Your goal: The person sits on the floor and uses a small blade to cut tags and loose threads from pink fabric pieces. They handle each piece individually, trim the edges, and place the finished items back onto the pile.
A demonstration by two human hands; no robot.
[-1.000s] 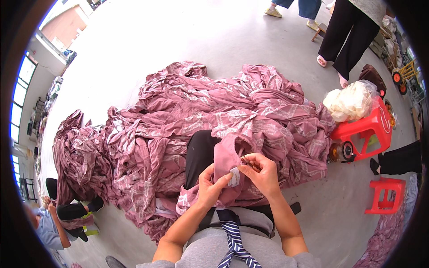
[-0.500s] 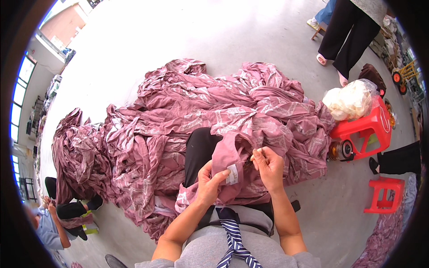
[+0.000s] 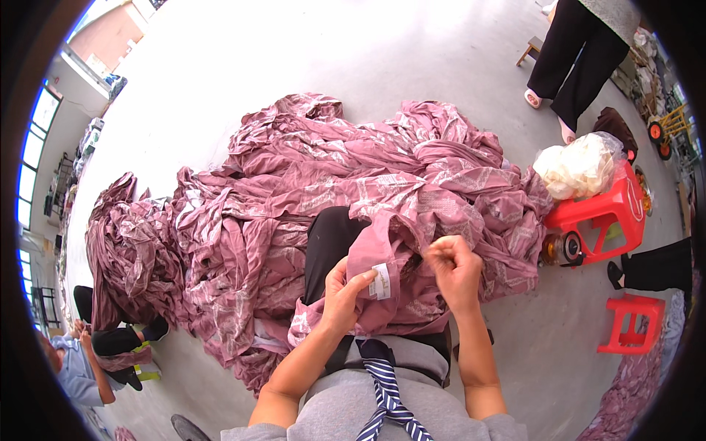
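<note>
My left hand (image 3: 342,300) is closed on the hem of a mauve printed cloth (image 3: 366,253), its thumb lying on a small white label (image 3: 379,281) sewn there. The hem is held up over my dark-trousered knee, and a fold gapes beside it. Just right of that gap my right hand (image 3: 457,270) hovers, its fingers pinched together. Whatever they hold, if anything, is too small to make out. The cloth spreads into a large crumpled heap (image 3: 294,184) in front of me.
A red plastic stool (image 3: 625,209) at right bears a clear bag of cream material (image 3: 577,167). A jar with a dark lid (image 3: 562,248) stands beside it. Another red stool (image 3: 631,323) is nearer. A person in black trousers (image 3: 577,59) stands far right; another person (image 3: 81,367) sits at left.
My right hand has drawn off the cloth's fold, a little to the right, fingers still pinched. My left hand keeps its hold, barely shifted.
</note>
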